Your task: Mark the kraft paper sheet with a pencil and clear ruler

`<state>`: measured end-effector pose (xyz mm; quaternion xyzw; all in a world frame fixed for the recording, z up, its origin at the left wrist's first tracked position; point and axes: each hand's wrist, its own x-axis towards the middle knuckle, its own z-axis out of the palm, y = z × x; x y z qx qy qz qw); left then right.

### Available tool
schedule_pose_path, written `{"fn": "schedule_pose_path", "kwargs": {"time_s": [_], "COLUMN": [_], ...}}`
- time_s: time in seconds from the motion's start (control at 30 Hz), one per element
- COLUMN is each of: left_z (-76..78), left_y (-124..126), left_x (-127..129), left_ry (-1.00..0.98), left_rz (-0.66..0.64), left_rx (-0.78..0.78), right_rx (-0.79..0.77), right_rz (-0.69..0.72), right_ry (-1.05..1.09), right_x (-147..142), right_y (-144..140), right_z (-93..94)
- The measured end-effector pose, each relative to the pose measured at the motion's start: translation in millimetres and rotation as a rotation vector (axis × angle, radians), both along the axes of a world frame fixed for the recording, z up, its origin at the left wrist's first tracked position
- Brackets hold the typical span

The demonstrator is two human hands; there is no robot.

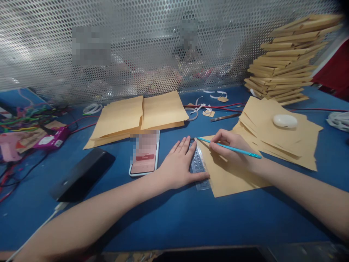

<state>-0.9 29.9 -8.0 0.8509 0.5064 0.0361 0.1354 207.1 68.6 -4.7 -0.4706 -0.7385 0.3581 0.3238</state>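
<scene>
My left hand [177,165] lies flat with its fingers spread, pressing down a clear plastic ruler [197,163] with cut-out shapes in it. The ruler rests along the left edge of a brown paper sheet [222,182]. Pinched between the fingers of my right hand [231,145] is a slim light-blue pen [237,149], its tip at the ruler's far end near the sheet's top left corner. Close to my left fingers is a phone [144,154] with a lit screen in a pale case.
Folded brown sheets [120,114] lie behind the phone. A white oval case [285,121] sits on loose brown sheets [286,145] at right. Behind them rises a tall stack of brown paper pieces [283,65]. A black power bank [84,174] with a cable is at left. A perforated metal panel [136,47] stands behind.
</scene>
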Motion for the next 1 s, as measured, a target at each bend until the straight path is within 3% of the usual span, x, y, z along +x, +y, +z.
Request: {"fn": "schedule_pose_path", "kwargs": {"time_s": [0.27,0.57,0.83,1.0], "left_z": [0.2,-0.9,0.1,1.9], "left_y": [-0.8,-1.5,-1.8,-2.3], "left_x": [0.4,-0.2,-0.5,0.5], "left_ry": [-0.008,0.006,0.009,0.012], "left_rz": [0.005,0.002,0.001,0.000], "left_rx": [-0.026,-0.027,-0.028,-0.029], "right_rx": [-0.027,-0.225,-0.088,-0.253], "right_rz": [0.000,-0.010,0.168,0.382], "right_ry": [0.025,0.184,-0.094,-0.106], "right_x": [1.0,0.5,17.6,25.2], "right_y": [2.1,-2.5,6.8,-0.3], "right_z": [-3.6,-6.5,19.3,44.4]}}
